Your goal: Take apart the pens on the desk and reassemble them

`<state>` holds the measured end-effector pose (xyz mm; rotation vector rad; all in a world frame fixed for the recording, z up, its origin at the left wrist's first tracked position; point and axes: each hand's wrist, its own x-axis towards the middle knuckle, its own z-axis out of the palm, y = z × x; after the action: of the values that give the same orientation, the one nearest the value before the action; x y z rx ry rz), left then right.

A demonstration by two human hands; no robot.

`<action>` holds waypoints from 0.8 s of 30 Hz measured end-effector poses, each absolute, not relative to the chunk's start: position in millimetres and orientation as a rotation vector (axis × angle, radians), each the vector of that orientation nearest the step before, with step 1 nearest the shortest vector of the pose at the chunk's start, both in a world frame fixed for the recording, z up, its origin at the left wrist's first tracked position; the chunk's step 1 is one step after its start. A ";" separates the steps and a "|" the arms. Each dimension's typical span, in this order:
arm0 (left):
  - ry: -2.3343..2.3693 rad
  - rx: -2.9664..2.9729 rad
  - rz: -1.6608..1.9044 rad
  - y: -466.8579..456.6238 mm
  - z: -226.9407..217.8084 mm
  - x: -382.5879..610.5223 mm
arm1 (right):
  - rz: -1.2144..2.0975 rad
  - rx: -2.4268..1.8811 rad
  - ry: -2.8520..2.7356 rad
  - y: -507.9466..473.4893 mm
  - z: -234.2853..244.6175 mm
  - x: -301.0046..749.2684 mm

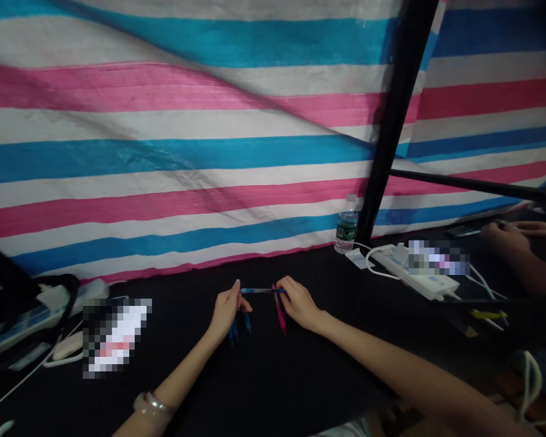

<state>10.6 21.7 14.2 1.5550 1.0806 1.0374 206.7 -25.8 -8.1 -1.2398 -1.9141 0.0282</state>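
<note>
A slim blue pen [257, 291] lies level between my two hands, just above the black tabletop. My left hand [226, 311] pinches one end of it, with the thumb on top. The other end is in the fingers of my right hand [299, 301]. Close to the right fingertips is a pink pen [281, 317], pointing toward me; whether those fingers touch it I cannot tell. Under and beside my left hand are more blue pens [247, 322], partly hidden by the fingers.
A water bottle [344, 226] stands by a black post [386, 121]. White power strips [418, 273] with cables lie at right and left. Striped sheeting [186, 158] hangs behind the black table [273, 388]. Another person's hands [509, 237] are at the far right.
</note>
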 end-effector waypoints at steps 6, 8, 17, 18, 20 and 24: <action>1.052 1.527 1.057 25.4 10.8 8.4 | 0.054 -1.251 -1.872 -24.3 -11.0 208.6; 1.053 1.515 1.073 27.2 9.2 7.9 | 0.071 -1.273 -1.845 -21.8 -14.0 210.1; 1.029 1.401 1.146 33.5 4.9 5.7 | 0.365 -1.142 -1.474 -5.4 -27.3 215.1; 1.027 1.387 1.152 33.9 4.4 5.5 | 0.435 -1.138 -1.410 -4.2 -28.9 214.8; 1.024 1.369 1.160 34.6 3.3 5.1 | 0.587 -1.129 -1.287 -1.9 -32.6 214.0; 1.031 1.372 1.151 35.6 1.7 4.8 | 0.741 -1.130 -1.138 3.5 -40.2 214.8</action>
<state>4.8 35.6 1.7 1.3715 1.0312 1.1511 214.8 3.5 -40.2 -1.1297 -1.1384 0.7415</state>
